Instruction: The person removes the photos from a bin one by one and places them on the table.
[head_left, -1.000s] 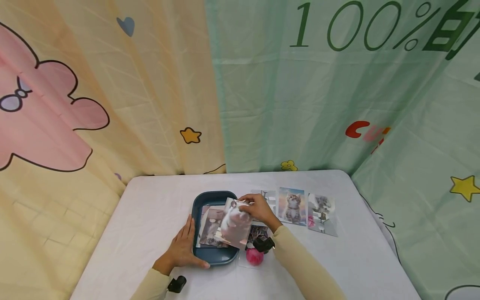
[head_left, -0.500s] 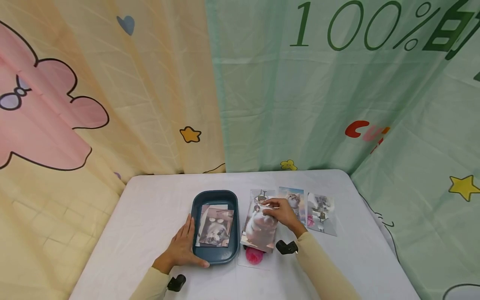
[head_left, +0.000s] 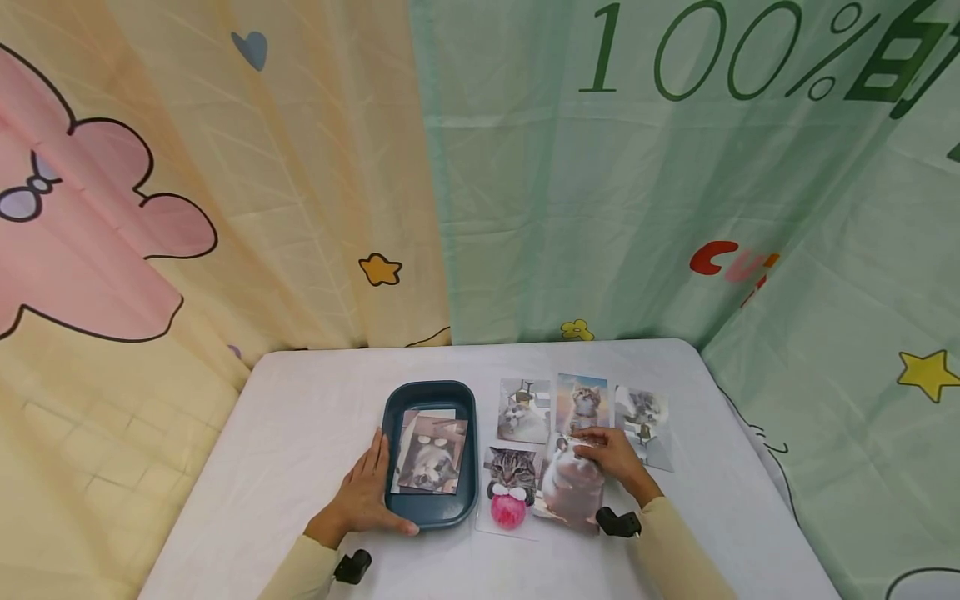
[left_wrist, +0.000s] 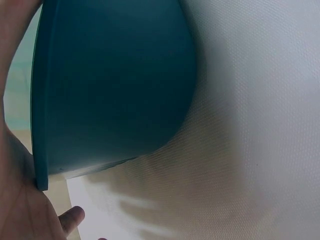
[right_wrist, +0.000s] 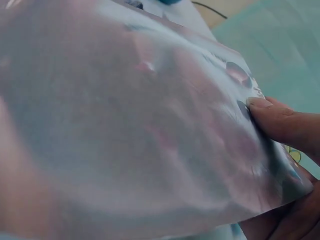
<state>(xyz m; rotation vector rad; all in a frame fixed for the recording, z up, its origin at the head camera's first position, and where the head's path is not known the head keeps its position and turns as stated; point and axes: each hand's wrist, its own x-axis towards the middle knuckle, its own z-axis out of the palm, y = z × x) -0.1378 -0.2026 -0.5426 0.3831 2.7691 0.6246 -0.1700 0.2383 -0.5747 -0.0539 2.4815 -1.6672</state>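
My right hand pinches the top edge of a picture card that shows a plump pale animal. In the right wrist view the thumb presses the glossy face of this card, and the other fingers are behind it. Beside a dark blue tray, my left hand lies along the left wall with straight fingers, its thumb at the near corner. The left wrist view has the palm against the tray's rim. Several overlapping cards lie inside the tray, a cat card on top.
Right of the tray, a row holds a pale cat card, a kitten card and a grey-white card, partly behind the right hand. Nearer lies a tabby card with a pink ball. Curtains hang behind the white table.
My right hand has carried the pale animal card from over the tray rightward, past the tabby card, to just below the kitten card. The left hand stays against the tray.
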